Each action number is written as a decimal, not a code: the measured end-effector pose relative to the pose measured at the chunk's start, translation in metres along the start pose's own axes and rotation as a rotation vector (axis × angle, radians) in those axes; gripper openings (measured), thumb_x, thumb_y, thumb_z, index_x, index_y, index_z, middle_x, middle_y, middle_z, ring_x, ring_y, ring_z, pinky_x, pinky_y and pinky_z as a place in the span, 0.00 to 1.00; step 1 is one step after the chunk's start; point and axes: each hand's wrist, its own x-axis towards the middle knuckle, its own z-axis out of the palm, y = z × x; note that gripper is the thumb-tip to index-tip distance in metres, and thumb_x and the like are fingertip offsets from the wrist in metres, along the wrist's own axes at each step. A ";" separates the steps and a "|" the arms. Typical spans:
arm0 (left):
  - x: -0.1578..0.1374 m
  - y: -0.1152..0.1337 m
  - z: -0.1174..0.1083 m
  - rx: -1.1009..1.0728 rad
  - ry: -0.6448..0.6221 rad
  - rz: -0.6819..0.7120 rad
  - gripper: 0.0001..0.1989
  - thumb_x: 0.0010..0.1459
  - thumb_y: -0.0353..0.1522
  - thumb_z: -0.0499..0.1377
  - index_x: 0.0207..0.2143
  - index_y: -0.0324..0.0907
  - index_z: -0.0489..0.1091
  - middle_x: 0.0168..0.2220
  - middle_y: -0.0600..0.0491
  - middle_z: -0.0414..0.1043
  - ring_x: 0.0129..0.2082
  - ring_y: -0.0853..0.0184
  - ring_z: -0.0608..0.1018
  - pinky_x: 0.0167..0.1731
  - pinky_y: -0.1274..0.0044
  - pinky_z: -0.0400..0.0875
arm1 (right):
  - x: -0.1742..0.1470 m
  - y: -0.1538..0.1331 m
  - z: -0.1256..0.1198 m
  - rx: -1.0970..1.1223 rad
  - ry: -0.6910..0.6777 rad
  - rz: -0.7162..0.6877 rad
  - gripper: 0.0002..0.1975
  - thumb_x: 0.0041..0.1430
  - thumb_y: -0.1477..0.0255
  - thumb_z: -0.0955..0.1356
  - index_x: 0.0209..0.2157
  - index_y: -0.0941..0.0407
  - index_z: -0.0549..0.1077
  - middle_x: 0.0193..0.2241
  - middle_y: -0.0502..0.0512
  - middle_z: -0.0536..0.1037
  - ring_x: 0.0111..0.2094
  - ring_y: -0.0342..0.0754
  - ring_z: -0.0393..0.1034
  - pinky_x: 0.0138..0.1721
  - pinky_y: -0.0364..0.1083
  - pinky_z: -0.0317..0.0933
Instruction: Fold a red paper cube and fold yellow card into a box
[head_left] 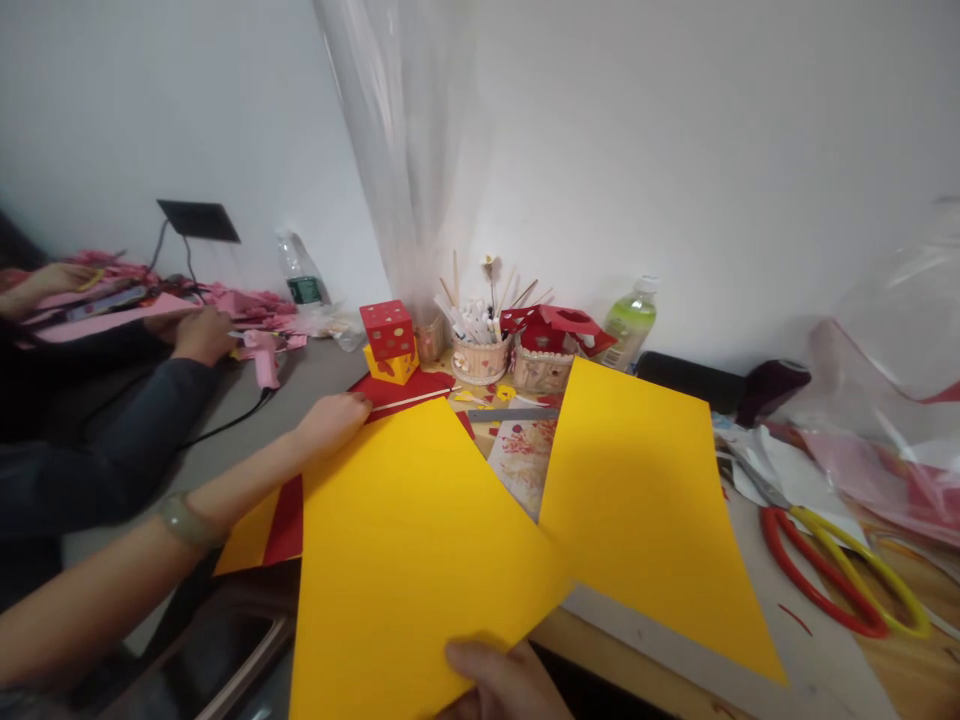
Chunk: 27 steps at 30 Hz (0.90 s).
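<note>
My right hand (506,685) pinches the lower edge of a yellow paper sheet (412,560), thumb on top, holding it tilted over the table's front edge. My left hand (335,422) is closed at the near end of a thin pale stick (416,400), beside the sheet's upper left edge; its fingertips are partly hidden. Red paper (367,384) lies under the stick. A second yellow sheet (645,500) rests on the table to the right. Red and orange paper (285,525) shows beneath my left forearm.
Large scissors (825,570) with red and yellow handles lie at right. At the back stand a red dice-like box (387,330), decorated pots (480,362), a green drink bottle (631,320) and a grey ruler (514,414). At left, another person's hands (202,333) work near a pink glue gun (262,358).
</note>
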 end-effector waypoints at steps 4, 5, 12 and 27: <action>0.001 -0.006 -0.008 0.029 0.015 -0.049 0.13 0.59 0.25 0.46 0.39 0.35 0.68 0.39 0.39 0.73 0.38 0.54 0.78 0.35 0.70 0.71 | 0.020 0.005 0.018 0.090 0.095 0.086 0.31 0.43 0.63 0.72 0.46 0.67 0.65 0.32 0.64 0.79 0.27 0.46 0.76 0.29 0.39 0.66; 0.001 -0.006 -0.010 0.031 0.018 -0.059 0.13 0.58 0.26 0.45 0.40 0.35 0.68 0.40 0.39 0.73 0.38 0.54 0.78 0.35 0.70 0.71 | 0.024 0.004 0.025 0.128 0.117 0.079 0.30 0.45 0.64 0.71 0.46 0.68 0.65 0.30 0.63 0.79 0.26 0.45 0.75 0.29 0.38 0.66; 0.001 -0.011 -0.013 0.001 0.028 -0.067 0.13 0.58 0.26 0.45 0.38 0.36 0.68 0.39 0.40 0.73 0.37 0.55 0.78 0.34 0.71 0.70 | 0.059 -0.004 0.065 0.204 0.079 0.028 0.17 0.59 0.71 0.64 0.47 0.67 0.64 0.32 0.59 0.79 0.30 0.42 0.76 0.34 0.36 0.66; 0.009 -0.001 0.037 -0.221 0.088 0.021 0.27 0.64 0.44 0.43 0.57 0.33 0.57 0.60 0.38 0.56 0.61 0.57 0.59 0.58 0.65 0.54 | 0.098 0.039 0.049 -0.398 -0.208 0.264 0.05 0.47 0.72 0.69 0.24 0.60 0.73 0.18 0.48 0.72 0.24 0.42 0.69 0.35 0.43 0.62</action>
